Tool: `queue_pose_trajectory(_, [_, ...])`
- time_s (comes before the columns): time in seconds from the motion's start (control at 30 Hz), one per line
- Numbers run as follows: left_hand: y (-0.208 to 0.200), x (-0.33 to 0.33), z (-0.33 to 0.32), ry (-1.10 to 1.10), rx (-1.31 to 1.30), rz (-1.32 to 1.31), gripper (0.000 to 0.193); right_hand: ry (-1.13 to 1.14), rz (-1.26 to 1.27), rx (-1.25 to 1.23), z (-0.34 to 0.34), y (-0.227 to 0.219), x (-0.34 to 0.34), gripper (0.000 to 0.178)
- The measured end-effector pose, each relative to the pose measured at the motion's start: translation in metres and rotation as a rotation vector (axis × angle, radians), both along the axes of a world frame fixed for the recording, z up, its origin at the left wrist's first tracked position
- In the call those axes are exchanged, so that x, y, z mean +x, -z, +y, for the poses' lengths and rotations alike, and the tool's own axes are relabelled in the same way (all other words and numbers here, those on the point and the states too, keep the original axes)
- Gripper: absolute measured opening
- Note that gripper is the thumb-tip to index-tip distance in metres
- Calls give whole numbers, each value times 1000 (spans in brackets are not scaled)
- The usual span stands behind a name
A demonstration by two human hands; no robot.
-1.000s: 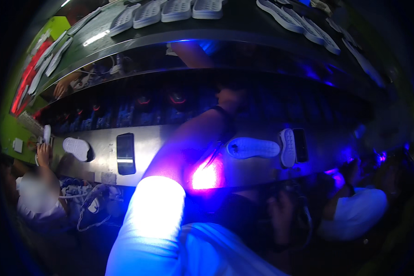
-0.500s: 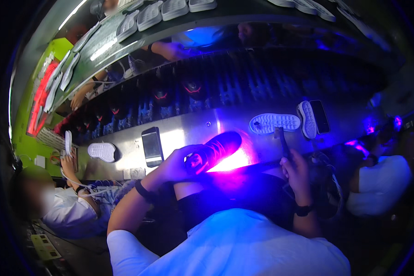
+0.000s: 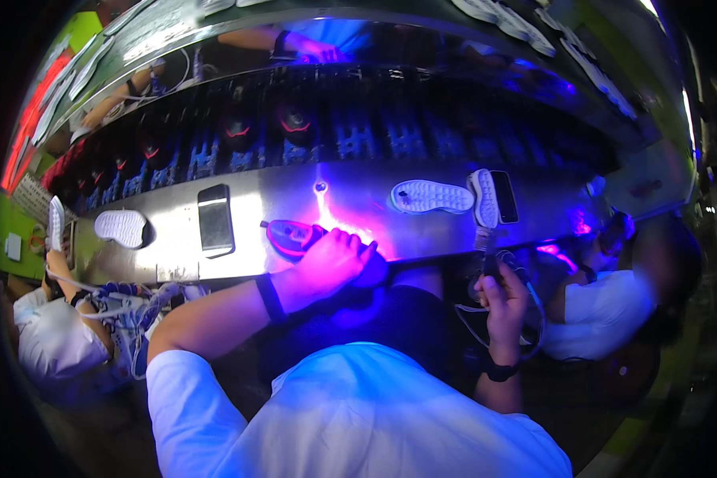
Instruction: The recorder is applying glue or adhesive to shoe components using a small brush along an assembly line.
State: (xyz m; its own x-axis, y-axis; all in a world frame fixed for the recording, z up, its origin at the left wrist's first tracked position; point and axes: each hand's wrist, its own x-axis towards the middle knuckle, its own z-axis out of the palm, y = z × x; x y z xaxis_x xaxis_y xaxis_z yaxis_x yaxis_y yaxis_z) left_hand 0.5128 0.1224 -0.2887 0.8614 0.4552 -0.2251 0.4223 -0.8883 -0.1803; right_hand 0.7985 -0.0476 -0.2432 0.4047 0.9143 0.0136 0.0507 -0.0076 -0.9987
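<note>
My left hand is wrapped round a dark shoe lit pink and violet at the bench's near edge. One end of the shoe points left past my fingers; the rest lies under my hand and in shadow. To the right, my right hand grips the dark handle of a brush, held upright with its bristles at the top. Just beyond the bristles lies a white shoe sole, beside another white sole lying flat.
A phone lies right of the soles, another phone toward the left. Further left is one more sole. Behind the metal bench runs a rack bearing several dark shoes. Co-workers sit at left and right.
My left hand has turned the shoe round, so its exposed end now points left instead of right. The brush stays in my right hand. The whole view has shifted, moving the bench leftward.
</note>
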Motion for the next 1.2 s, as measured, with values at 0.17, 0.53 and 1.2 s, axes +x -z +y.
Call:
queue_pose_trajectory(0.17, [-54, -17, 16, -196, -160, -862, 90, -16, 45, -87, 12, 17, -7, 40])
queue_pose_trajectory(0.53, [-15, -56, -101, -350, -143, -945, 86, -444, -300, -154, 79, 64, -62, 36])
queue_pose_trajectory(1.2, [1, -76, -103, -212, -191, -861, 51, -484, -30, -351, 60, 88, -88, 39])
